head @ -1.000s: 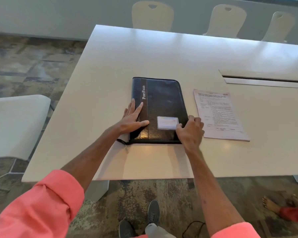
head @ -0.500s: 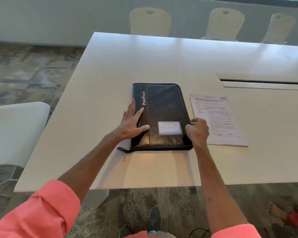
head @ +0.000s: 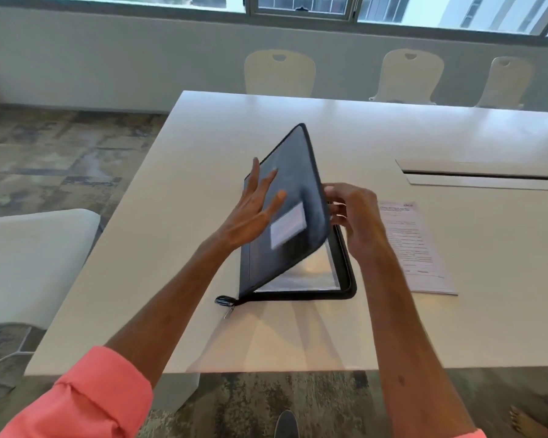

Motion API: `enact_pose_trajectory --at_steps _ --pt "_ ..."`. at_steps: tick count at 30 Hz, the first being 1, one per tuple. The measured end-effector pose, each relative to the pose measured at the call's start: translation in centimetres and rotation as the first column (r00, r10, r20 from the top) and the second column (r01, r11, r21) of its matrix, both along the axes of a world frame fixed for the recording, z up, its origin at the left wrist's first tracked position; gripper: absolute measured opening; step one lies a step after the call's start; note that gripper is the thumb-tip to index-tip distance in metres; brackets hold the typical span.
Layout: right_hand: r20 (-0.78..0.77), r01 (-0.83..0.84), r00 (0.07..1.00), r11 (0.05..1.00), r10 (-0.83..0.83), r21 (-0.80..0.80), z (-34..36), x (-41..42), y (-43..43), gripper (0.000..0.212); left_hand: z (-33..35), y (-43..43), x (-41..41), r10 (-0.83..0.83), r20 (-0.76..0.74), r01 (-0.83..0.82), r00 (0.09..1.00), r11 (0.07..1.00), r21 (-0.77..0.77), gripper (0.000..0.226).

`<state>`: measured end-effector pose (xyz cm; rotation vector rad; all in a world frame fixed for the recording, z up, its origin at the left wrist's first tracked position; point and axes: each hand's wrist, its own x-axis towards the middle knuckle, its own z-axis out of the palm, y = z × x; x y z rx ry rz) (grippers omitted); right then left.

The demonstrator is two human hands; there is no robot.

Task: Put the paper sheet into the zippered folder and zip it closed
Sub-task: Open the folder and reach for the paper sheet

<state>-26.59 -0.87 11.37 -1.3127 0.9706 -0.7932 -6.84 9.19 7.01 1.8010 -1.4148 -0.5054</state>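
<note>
Black zippered folder [head: 293, 216] unzipped, cover half-raised: right hand [head: 355, 216] pinches its edge, left hand [head: 253, 213] fingers spread. White printed paper sheet [head: 424, 251] not yet inserted.

The folder [head: 295, 216] lies on the table [head: 178, 191] (paper sheet [head: 415, 248] just right of it).

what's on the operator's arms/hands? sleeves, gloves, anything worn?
Both hands are bare: left hand, right hand; no gloves, rings or watch visible. Coral-pink sleeves, the left sleeve rolled into a thick cuff below the elbow, the right sleeve barely in view. Forearms uncovered.
</note>
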Motion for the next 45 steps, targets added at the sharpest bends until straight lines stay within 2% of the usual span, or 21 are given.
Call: enact_pose_trajectory --at_steps 2,6,9,15,19,22,25,28,30,33,35,40,45 --pt "0.099 -0.098 0.991 0.995 0.095 0.029 0.6 1.2 0.7 0.029 2.6 0.0 -0.1 0.035 -0.037 -0.037 0.999 0.998 -0.058 0.064" --pt "0.185 -0.229 0.954 0.972 0.235 -0.054 1.0 4.0 2.9 0.032 6.8 1.0 0.5 0.077 -0.123 -0.093 0.989 0.987 -0.129 0.062" --pt "0.191 -0.315 0.923 0.941 0.334 -0.125 1.1 6.3 5.2 0.037 8.7 2.3 2.1 0.118 -0.210 -0.149 0.970 0.979 -0.137 0.060" --pt "0.144 -0.481 0.846 0.851 0.514 -0.212 0.0 9.7 8.7 0.060 9.7 5.6 7.0 0.253 -0.226 -0.271 0.941 0.961 -0.055 0.057" --pt "0.142 -0.603 0.751 0.757 0.645 -0.252 -1.1 11.2 10.8 0.072 9.5 8.1 10.5 0.323 -0.098 -0.315 0.941 0.945 0.089 0.062" --pt "0.121 -0.665 0.704 0.709 0.700 -0.236 -2.5 12.6 11.9 0.071 8.5 9.4 12.6 0.347 0.169 -0.378 0.923 0.900 0.218 0.067" --pt "-0.073 -0.632 0.760 0.709 0.645 -0.312 -4.3 13.7 12.3 0.065 6.6 10.4 13.8 0.308 0.437 -0.473 0.845 0.812 0.343 0.070" --pt "-0.364 -0.568 0.822 0.681 0.439 -0.462 -6.7 14.1 11.6 0.061 3.8 10.7 13.6 0.273 0.603 -0.566 0.750 0.736 0.371 0.063" --pt "-0.564 -0.592 0.779 0.617 0.273 -0.519 -8.8 13.8 10.3 0.060 1.8 10.5 13.1 0.255 0.613 -0.565 0.748 0.730 0.385 0.062" --pt "-0.760 -0.699 0.621 0.574 0.191 -0.427 -11.6 12.7 7.7 0.064 -1.2 9.9 12.1 0.263 0.558 -0.546 0.787 0.718 0.432 0.070" --pt "-0.821 -0.733 0.548 0.564 0.160 -0.380 -13.0 11.9 6.3 0.066 -3.0 9.7 11.5 0.279 0.535 -0.548 0.797 0.705 0.449 0.076" --pt "-0.874 -0.767 0.469 0.549 0.127 -0.332 -15.2 10.0 4.2 0.068 -6.3 9.5 10.5 0.332 0.508 -0.572 0.795 0.692 0.442 0.081" --pt "-0.880 -0.776 0.456 0.544 0.134 -0.320 -16.7 9.2 3.5 0.068 -7.8 9.4 9.7 0.382 0.515 -0.612 0.768 0.676 0.410 0.081"
